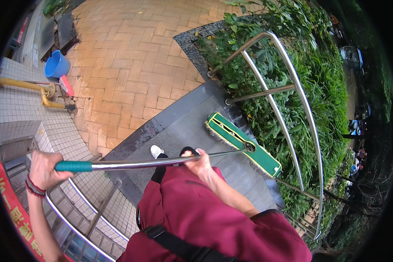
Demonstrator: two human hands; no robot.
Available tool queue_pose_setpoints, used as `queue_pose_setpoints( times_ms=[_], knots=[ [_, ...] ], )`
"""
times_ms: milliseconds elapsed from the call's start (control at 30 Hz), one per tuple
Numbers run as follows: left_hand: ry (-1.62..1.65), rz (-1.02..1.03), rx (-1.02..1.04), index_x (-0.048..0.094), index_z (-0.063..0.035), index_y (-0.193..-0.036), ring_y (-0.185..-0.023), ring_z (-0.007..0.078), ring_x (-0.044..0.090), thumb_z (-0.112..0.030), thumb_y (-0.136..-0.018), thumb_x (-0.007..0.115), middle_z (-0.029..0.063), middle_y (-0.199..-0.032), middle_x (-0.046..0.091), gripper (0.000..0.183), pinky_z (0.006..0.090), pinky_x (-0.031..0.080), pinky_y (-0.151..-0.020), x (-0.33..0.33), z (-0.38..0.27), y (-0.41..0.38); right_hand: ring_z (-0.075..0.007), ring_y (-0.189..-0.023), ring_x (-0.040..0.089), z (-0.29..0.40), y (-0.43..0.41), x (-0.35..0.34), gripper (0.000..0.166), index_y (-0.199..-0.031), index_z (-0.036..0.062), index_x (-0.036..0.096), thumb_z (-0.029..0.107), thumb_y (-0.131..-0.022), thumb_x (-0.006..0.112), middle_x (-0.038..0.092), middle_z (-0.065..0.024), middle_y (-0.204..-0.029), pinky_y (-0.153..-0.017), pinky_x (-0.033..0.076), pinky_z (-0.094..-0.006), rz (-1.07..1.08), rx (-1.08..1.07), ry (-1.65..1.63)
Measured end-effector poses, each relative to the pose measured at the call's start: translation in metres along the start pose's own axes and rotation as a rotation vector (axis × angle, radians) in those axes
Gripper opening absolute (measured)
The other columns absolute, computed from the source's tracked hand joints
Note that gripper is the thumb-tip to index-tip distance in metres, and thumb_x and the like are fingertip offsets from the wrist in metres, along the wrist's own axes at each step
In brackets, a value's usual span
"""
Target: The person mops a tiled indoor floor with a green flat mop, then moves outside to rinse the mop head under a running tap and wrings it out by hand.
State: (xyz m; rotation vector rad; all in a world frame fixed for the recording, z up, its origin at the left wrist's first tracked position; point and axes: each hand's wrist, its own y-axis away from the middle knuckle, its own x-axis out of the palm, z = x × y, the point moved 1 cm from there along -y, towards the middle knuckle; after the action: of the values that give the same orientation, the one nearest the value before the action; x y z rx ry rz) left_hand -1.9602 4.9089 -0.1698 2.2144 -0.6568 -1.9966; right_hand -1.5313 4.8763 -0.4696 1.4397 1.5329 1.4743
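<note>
My left hand [46, 168], with a braided bracelet at its wrist, grips the teal sleeve [73, 166] at the end of a shiny metal pole [134, 163]. Farther along the pole, my right hand [199, 163] is wrapped around it. The pole runs rightward to the middle of a wide green dust mop head [240, 142] with yellow piping and a pale fringe. That mop head lies slantwise on the grey stone paving [190, 121], its lower end close to the railing side. My white shoe [156, 151] shows just beyond the pole.
A stainless steel railing [293, 75] borders dense green plants [327, 124] on the right. More metal railing [75, 226] runs at lower left, by a tiled wall [16, 108]. A blue bucket [57, 64], a pink dustpan-like object [66, 85] and a yellow pipe [23, 83] are beside tan brick paving [127, 65].
</note>
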Motion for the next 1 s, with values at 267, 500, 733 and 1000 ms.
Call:
queue_pose_setpoints(
  times_ms=[267,500,733,1000],
  knots=[
    [-0.114,-0.034,0.132,0.042,-0.0097,-0.048,-0.039,0.0251,0.046,-0.055,-0.057,0.069,0.0062,-0.043,0.04,0.054,0.034,0.036,-0.041,-0.114,0.104,-0.104,-0.0164,-0.042,0.034,-0.004,-0.143,0.1,0.022,-0.061,0.0095,0.032,0.01,-0.081,0.037,0.033,-0.0039,-0.048,-0.046,0.036,-0.0324,-0.308,-0.194,0.088],
    [-0.239,-0.119,0.131,0.041,-0.0099,-0.049,-0.039,0.0245,0.046,-0.053,-0.059,0.068,0.0045,-0.042,0.042,0.052,0.0338,0.036,-0.043,-0.187,0.211,-0.242,-0.0138,-0.038,0.03,-0.048,-0.252,0.303,0.023,-0.062,0.0089,0.03,0.008,-0.085,0.032,0.029,-0.0008,-0.046,-0.041,0.032,-0.0274,-0.222,-0.111,0.047],
    [-0.183,-0.178,-0.097,0.039,-0.009,-0.047,-0.038,0.0248,0.045,-0.056,-0.055,0.07,0.0054,-0.041,0.039,0.057,0.0339,0.032,-0.042,-0.292,0.373,-0.315,-0.0156,-0.047,0.039,-0.141,-0.319,0.564,0.028,-0.07,0.0061,0.035,0.02,-0.094,0.031,0.038,-0.0038,-0.053,-0.048,0.04,-0.0295,0.011,0.042,0.097],
    [0.163,-0.219,-0.57,0.05,-0.0053,-0.049,-0.037,0.0251,0.047,-0.041,-0.048,0.078,0.0071,-0.042,0.044,0.046,0.0293,0.038,-0.04,-0.267,0.603,-0.32,-0.0192,-0.052,0.039,-0.26,-0.444,0.811,0.013,-0.071,0.0021,0.039,0.002,-0.084,0.035,0.038,-0.0066,-0.058,-0.055,0.041,-0.0322,-0.106,0.053,0.553]
  ],
)
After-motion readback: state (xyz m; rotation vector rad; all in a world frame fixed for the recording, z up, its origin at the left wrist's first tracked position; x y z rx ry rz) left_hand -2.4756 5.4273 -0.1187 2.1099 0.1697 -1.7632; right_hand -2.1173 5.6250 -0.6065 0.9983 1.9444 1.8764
